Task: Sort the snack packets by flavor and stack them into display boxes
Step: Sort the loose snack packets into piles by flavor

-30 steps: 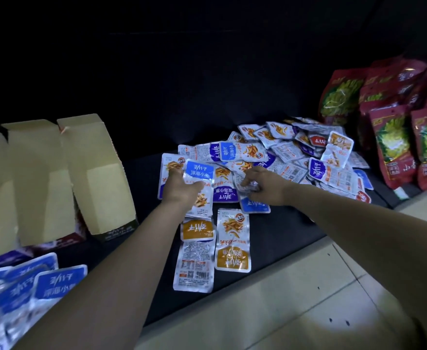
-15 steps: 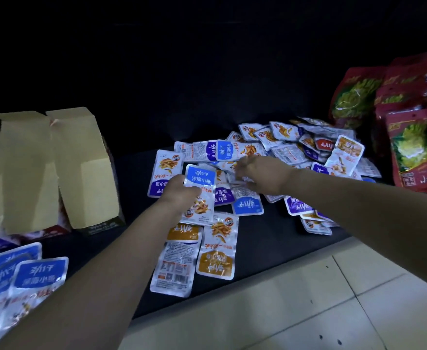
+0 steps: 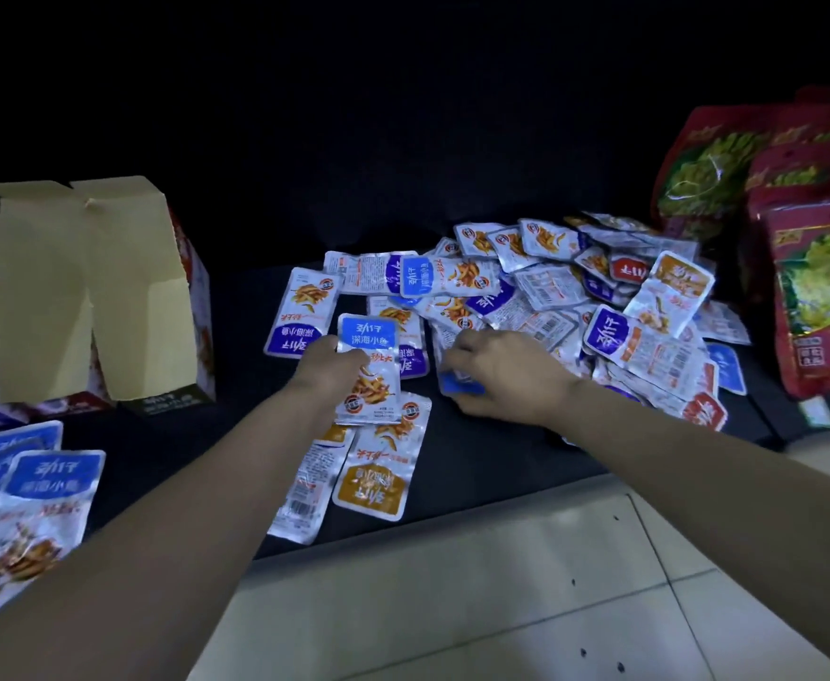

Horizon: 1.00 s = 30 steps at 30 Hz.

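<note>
1. Left hand (image 3: 327, 371): fingers (image 3: 351, 357) pinch a blue-topped silver foil snack packet (image 3: 371, 380) by its left edge only. The foil looks slick, so it could swivel or slip out on the way to a box.
2. Right hand (image 3: 511, 380): fingers (image 3: 462, 349) bent over a second blue-labelled foil packet (image 3: 459, 385). Pinching or just pressing, cannot tell. Neighbouring packets may drag along.
3. Just beyond the right fingers: loose heap of mixed foil packets (image 3: 575, 297), many face down. Blue and purple read alike in this dim light, so a mis-sort is likely.
4. Just below the left fingers: two orange-labelled packets (image 3: 373, 484) near the edge of the low black bench (image 3: 477, 459). A forearm sweep could push them off.
5. Far left of the left fingers: open tan cardboard display boxes (image 3: 123, 287), with the sorted blue pile (image 3: 44, 498) nearer the camera. The boxes look light and may tip when loaded.
</note>
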{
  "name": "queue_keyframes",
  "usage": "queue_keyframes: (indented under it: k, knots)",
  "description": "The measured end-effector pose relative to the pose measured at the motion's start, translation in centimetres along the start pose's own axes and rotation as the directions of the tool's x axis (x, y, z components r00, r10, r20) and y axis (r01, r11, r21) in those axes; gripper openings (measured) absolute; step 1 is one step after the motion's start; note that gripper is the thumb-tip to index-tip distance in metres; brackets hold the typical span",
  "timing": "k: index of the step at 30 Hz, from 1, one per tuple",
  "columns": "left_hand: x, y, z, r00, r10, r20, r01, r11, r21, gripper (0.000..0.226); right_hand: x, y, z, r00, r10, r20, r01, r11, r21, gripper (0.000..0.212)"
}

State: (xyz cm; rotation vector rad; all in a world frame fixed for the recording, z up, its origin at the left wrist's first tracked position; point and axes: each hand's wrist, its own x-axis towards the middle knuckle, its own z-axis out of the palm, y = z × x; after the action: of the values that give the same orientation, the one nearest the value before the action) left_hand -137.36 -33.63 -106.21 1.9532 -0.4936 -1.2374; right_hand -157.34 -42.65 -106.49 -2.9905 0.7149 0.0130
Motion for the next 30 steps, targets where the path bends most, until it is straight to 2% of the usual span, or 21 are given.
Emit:
queue_keyframes:
  k: [1, 3, 5, 7, 8, 9, 11, 13, 14, 16, 18, 19, 20, 22, 23, 24, 26, 27, 28, 30]
  knots:
    - [-0.2, -0.2, 0.1, 1.000, -0.007, -0.009, 0.007, 1.000, -0.030, 0.012, 0.0, -0.6, 0.1, 0.995, 0.008, -0.095, -0.004, 0.999, 0.037, 0.026]
    - [-0.4, -0.5, 0.1, 1.000, -0.017, -0.002, 0.017, 0.994, -0.106, 0.017, 0.3, -1.4, 0.1, 0.950, 0.116, -0.291, -0.063, 0.980, 0.186, 0.017]
    - [-1.0, -0.6, 0.0, 1.000, -0.013, 0.006, 0.014, 0.988, -0.155, 0.015, 1.0, -1.7, -0.3, 0.848, 0.310, -0.429, -0.146, 0.916, 0.373, 0.013]
    - [-1.5, -0.6, 0.0, 1.000, -0.017, 0.008, 0.018, 0.983, -0.184, 0.015, 1.5, -2.2, -1.1, 0.748, 0.473, -0.466, -0.183, 0.822, 0.539, 0.016]
    - [-1.7, -0.6, 0.0, 1.000, -0.028, 0.013, 0.030, 0.978, -0.204, 0.016, 1.6, -2.8, -1.4, 0.748, 0.478, -0.460, -0.172, 0.809, 0.562, 0.019]
    - [-2.0, -0.5, 0.0, 0.999, -0.038, 0.024, 0.042, 0.974, -0.223, 0.016, 1.6, -3.6, -1.5, 0.780, 0.429, -0.457, -0.136, 0.828, 0.545, 0.021]
    - [-2.4, -0.3, 0.1, 0.996, -0.051, 0.068, 0.069, 0.952, -0.297, 0.020, 1.3, -5.2, -1.4, 0.890, 0.265, -0.372, -0.028, 0.844, 0.535, 0.024]
    - [-2.8, -0.3, -0.1, 0.992, -0.076, 0.099, 0.108, 0.924, -0.367, 0.029, 0.9, -6.2, -0.9, 0.980, 0.090, -0.176, 0.036, 0.795, 0.606, 0.025]
    - [-2.9, -0.4, -0.2, 0.992, -0.071, 0.100, 0.102, 0.927, -0.362, 0.026, 0.6, -6.3, -0.7, 0.996, 0.041, -0.078, 0.017, 0.777, 0.630, 0.025]
    - [-2.8, -1.0, -0.6, 0.998, -0.028, 0.054, 0.041, 0.968, -0.249, 0.010, 0.1, -6.4, -0.7, 0.998, 0.066, 0.019, -0.060, 0.701, 0.710, 0.023]
    - [-2.7, -1.3, -1.2, 1.000, -0.021, 0.021, 0.025, 0.982, -0.189, 0.011, 0.3, -6.5, -1.2, 0.974, 0.226, -0.022, -0.122, 0.605, 0.787, 0.028]
    - [-2.9, -1.3, -1.5, 0.999, -0.012, 0.031, 0.019, 0.979, -0.201, 0.012, 0.6, -6.6, -1.6, 0.950, 0.313, -0.019, -0.157, 0.528, 0.834, 0.031]
    - [-3.1, -1.3, -1.7, 0.999, 0.012, 0.044, -0.002, 0.976, -0.217, 0.013, 1.0, -6.8, -2.0, 0.927, 0.373, 0.043, -0.210, 0.419, 0.883, 0.035]
    - [-3.8, -1.0, -2.2, 0.993, 0.080, 0.091, -0.056, 0.967, -0.248, 0.014, 2.2, -7.7, -2.4, 0.903, 0.346, 0.255, -0.327, 0.169, 0.930, 0.043]
    - [-4.2, -0.9, -2.6, 0.988, 0.109, 0.108, -0.078, 0.963, -0.257, 0.016, 2.8, -8.1, -2.2, 0.897, 0.305, 0.318, -0.364, 0.105, 0.925, 0.044]
    - [-4.6, -0.9, -3.1, 0.986, 0.135, 0.097, -0.108, 0.965, -0.240, 0.017, 3.2, -8.5, -1.9, 0.899, 0.275, 0.341, -0.379, 0.097, 0.920, 0.042]
    - [-5.2, -1.2, -4.6, 0.976, 0.215, -0.046, -0.219, 0.969, -0.113, 0.015, 4.0, -9.8, -1.8, 0.912, 0.237, 0.334, -0.366, 0.103, 0.925, 0.038]
    - [-5.5, -1.7, -5.8, 0.951, 0.273, -0.144, -0.274, 0.962, 0.016, 0.017, 4.4, -10.5, -1.8, 0.916, 0.219, 0.337, -0.366, 0.108, 0.924, 0.036]
    - [-5.9, -2.3, -7.2, 0.910, 0.346, -0.228, -0.312, 0.934, 0.174, 0.017, 4.9, -11.5, -1.9, 0.919, 0.194, 0.345, -0.370, 0.117, 0.922, 0.033]
    - [-7.2, -4.3, -10.6, 0.790, 0.513, -0.336, -0.313, 0.809, 0.498, 0.015, 6.1, -14.0, -1.9, 0.923, 0.114, 0.369, -0.382, 0.138, 0.914, 0.030]
